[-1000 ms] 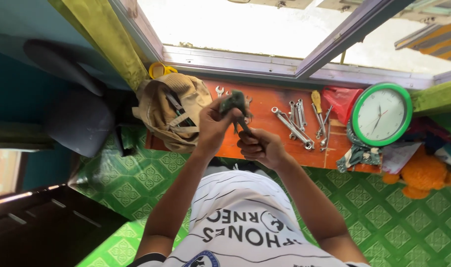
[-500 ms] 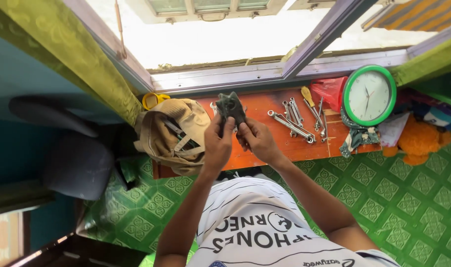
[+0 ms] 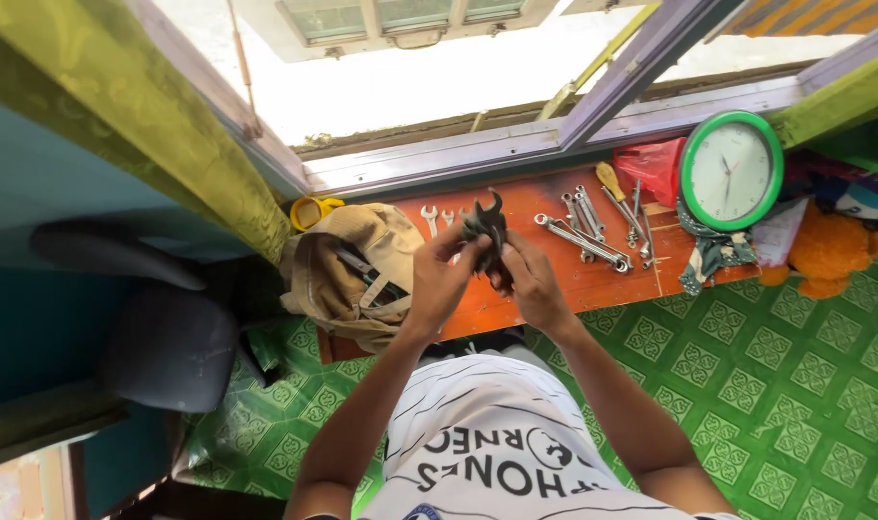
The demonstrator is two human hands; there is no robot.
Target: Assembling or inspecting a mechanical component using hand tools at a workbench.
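Note:
Both my hands are raised over an orange wooden bench (image 3: 593, 279). My left hand (image 3: 441, 279) and my right hand (image 3: 533, 285) together grip a dark metal part (image 3: 485, 227) with curved prongs at its top. The part sits between my fingertips, above the bench's middle. My forearms reach up from a white striped shirt at the bottom of the view.
A tan tool bag (image 3: 352, 274) lies on the bench's left end, a yellow tape roll (image 3: 310, 211) behind it. Several wrenches (image 3: 583, 236) and a screwdriver (image 3: 616, 189) lie right of my hands. A green-rimmed clock (image 3: 730, 171), red bag, orange plush toy (image 3: 824, 252), dark chair (image 3: 160, 337).
The view has tilted so bench and window sit lower and closer. My hands stay together on the dark part, turned slightly, with the prongs now pointing up.

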